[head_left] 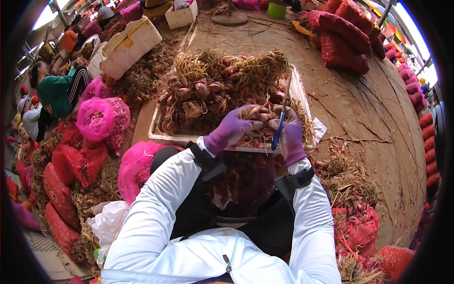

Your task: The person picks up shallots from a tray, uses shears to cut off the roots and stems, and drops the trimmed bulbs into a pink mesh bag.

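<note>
Left hand (231, 127) gripping pinkish bulbs (259, 114), right hand (290, 135) gripping blue-handled scissors (278, 131). Dry stalks (262, 66) bury white crate's (172, 138) bottom. Pink mesh bag (132, 170) crowds left knee (163, 157).

2 gloved hands (232, 126) (289, 137) close together, fingers (251, 124) curled, sleeved forearms (163, 193) (309, 208) stretched forward, wrists (202, 154) (301, 179) strapped

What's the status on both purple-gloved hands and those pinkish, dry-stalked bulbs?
Left hand: at the bulbs, grip unclear. Right hand: holding slim blue-handled tool. Bulbs heaped in white rectangular foam box. No obstruction seen.
</note>
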Available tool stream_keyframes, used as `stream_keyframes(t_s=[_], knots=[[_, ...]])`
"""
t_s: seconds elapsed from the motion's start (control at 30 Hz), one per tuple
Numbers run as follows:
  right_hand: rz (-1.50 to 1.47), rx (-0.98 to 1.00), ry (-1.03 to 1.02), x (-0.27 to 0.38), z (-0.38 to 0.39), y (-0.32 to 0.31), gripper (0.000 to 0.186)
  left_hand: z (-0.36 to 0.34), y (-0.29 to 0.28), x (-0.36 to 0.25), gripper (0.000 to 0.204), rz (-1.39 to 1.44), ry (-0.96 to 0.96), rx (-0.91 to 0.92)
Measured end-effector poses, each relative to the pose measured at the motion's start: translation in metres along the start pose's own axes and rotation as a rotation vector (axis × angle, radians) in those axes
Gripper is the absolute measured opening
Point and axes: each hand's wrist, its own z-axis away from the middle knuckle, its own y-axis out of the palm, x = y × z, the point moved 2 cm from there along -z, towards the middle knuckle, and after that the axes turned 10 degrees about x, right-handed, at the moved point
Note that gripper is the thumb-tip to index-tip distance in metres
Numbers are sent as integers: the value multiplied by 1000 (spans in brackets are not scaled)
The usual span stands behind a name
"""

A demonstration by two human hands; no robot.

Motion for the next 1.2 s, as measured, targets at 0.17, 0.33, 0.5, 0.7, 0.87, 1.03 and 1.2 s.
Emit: stream_keyframes(t_s=[0.17, 0.33, 0.5, 0.7, 0.87, 1.03, 1.2], knots=[[-207, 90, 14, 2, 0, -8, 38, 2, -5, -2, 39, 532, -96, 177], [50, 164, -1, 12, 3, -6, 37, 1, -7, 0, 40, 540, -44, 66], [224, 306, 151, 13, 10, 6, 42, 4, -12, -11, 42, 390, -50, 2], [30, 170, -137, -1, 6, 12, 37, 5, 11, -9, 34, 163, -27, -92], [19, 105, -211, -14, 9, 16, 38, 5, 5, -1, 26, -458, 92, -171], [181, 7, -190, -15, 10, 17, 42, 7, 9, 0, 28, -842, 202, -291], [182, 196, -235, 1, 7, 20, 43, 11, 8, -2, 30, -784, 121, -306]])
